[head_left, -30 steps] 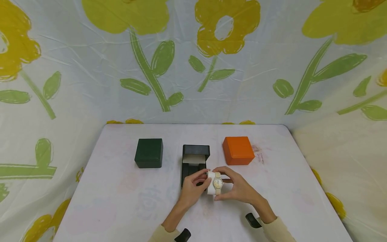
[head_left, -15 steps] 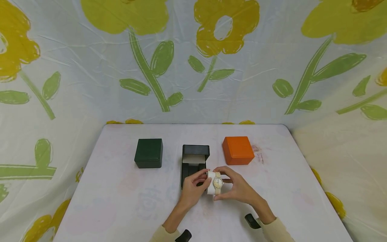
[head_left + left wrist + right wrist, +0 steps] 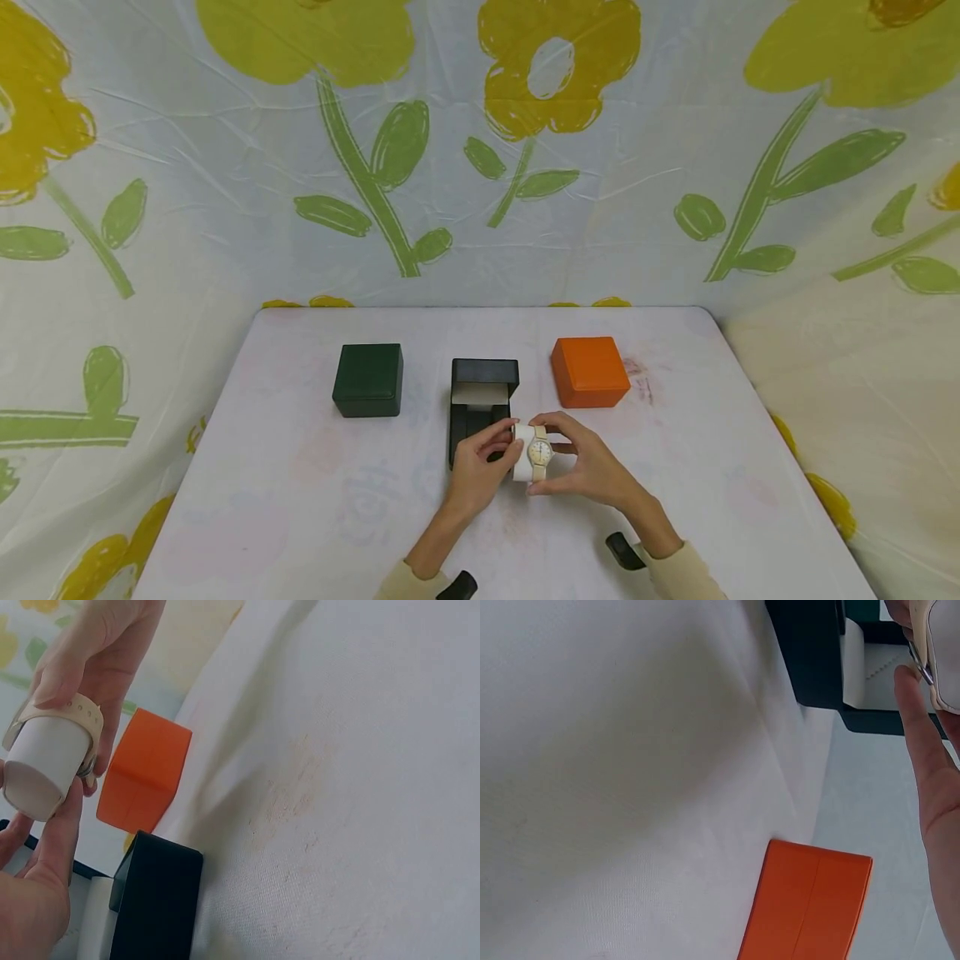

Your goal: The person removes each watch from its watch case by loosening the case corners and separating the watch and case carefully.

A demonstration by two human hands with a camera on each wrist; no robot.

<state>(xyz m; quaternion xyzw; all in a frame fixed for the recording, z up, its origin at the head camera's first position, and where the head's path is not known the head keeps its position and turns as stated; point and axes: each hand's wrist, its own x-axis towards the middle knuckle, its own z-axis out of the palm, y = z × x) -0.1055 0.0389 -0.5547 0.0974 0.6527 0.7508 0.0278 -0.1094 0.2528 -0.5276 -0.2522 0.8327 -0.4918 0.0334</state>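
Note:
A wristwatch [image 3: 540,452] with a cream strap and a round pale dial is wrapped around a white watch cushion [image 3: 521,454], held up near the front of the dark watch box. My left hand [image 3: 478,473] pinches the cushion's left end between thumb and fingers. From the other side, my right hand [image 3: 592,468] grips the watch, its thumb on the near edge and fingers at the far edge. In the left wrist view, the strap [image 3: 84,716] with its holes encircles the cushion, and the right thumb presses on it. The dark watch box [image 3: 485,372] stands open, partly hidden by my left hand.
A closed green box [image 3: 367,380] stands to the left of the dark one, and a closed orange box [image 3: 591,372] to the right. All rest on a white-covered table [image 3: 300,500]. Flower-printed cloth [image 3: 622,217] hangs behind and at the sides.
My right thumb tip has slid slightly left along the near edge of the watch and cushion. Both hands keep their grip, and the boxes stay put.

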